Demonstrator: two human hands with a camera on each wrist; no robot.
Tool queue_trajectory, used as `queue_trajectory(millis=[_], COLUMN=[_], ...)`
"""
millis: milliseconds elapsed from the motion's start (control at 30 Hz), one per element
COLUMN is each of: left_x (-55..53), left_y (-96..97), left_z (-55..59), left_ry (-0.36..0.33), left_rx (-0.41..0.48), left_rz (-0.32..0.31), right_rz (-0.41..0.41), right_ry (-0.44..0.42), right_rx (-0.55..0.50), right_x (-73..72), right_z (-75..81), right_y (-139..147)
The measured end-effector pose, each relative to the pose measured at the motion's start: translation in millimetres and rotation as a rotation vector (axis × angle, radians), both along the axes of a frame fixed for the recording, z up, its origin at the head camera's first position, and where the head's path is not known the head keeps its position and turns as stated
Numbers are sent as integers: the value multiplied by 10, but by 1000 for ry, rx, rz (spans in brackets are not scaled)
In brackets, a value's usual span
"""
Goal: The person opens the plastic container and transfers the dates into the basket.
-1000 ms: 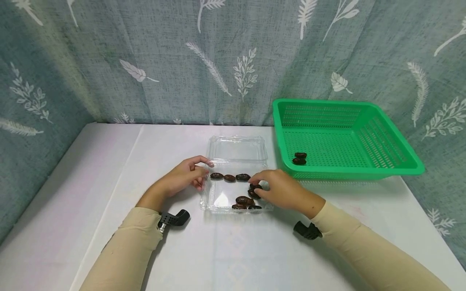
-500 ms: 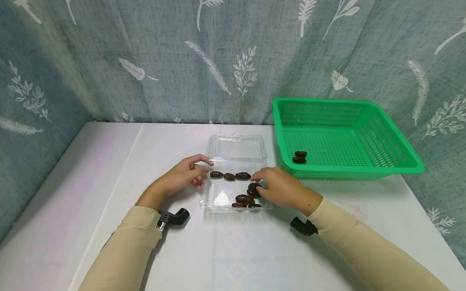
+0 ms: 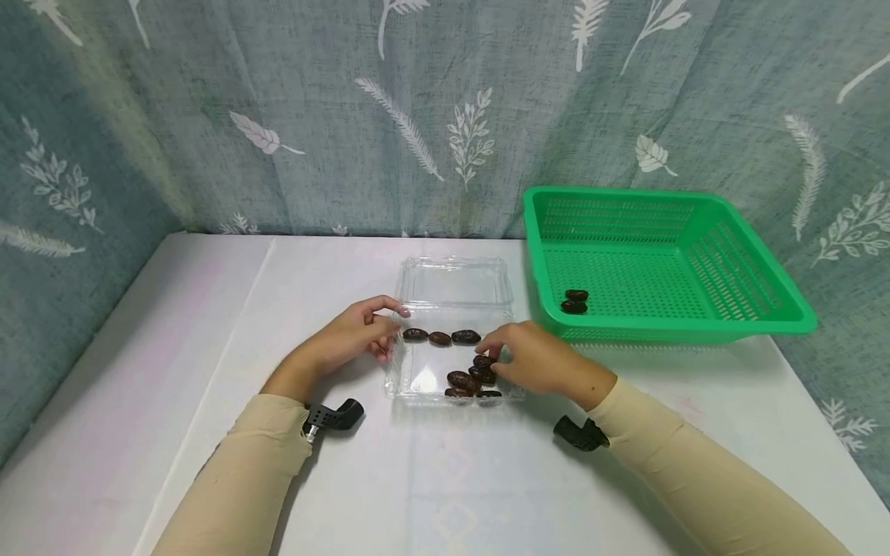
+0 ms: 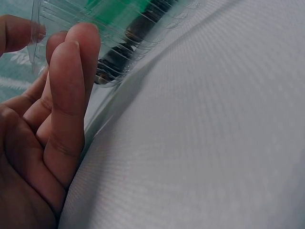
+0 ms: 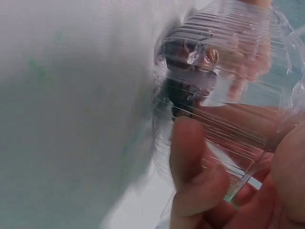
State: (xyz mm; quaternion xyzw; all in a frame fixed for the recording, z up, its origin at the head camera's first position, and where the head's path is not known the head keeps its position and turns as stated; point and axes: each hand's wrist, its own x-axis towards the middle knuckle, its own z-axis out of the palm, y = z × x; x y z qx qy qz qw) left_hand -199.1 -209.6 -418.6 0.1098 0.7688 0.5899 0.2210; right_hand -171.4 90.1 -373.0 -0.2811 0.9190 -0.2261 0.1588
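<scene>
A clear plastic clamshell box (image 3: 417, 386) lies with its lid (image 3: 455, 282) folded back. Inside it, a row of three dark brown dates, the middle date (image 3: 439, 338) smaller, runs along the far side. More dates (image 3: 461, 380) cluster at the near right. My left hand (image 3: 351, 340) holds the box's left wall; in the left wrist view its fingers (image 4: 66, 90) stand against the ribbed plastic. My right hand (image 3: 538, 359) reaches over the right wall, index finger and thumb around a date (image 3: 483, 361) at the cluster's top. Its other fingers (image 5: 188, 148) stay outside the wall.
A green perforated basket (image 3: 667, 333) stands at the back right, two dates (image 3: 575, 301) in its near left corner. White cloth (image 3: 313, 494) covers the table. A patterned curtain (image 3: 334, 185) hangs behind it.
The dates by my right thumb have shifted slightly left and toward me, closer to the rest of the cluster. The right hand has moved a little left; the left hand stays put.
</scene>
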Motion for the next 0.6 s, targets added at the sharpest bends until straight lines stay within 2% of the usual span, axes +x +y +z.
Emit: queue_trajectory(millis=[133,367,600], left_x=[-5,-6,-4], left_y=[-3,-4,3], left_z=[1,15,22], left_ry=[-3,3,-1], left_rx=[2,7,-5], left_rz=[-11,3,-1], right_rz=[-15,-40,-68], right_ry=[30,186,260], right_rx=[-38,-139,-216], right_x=[26,83,144], right_z=[-2,-26,-10], right_y=[16,48,82])
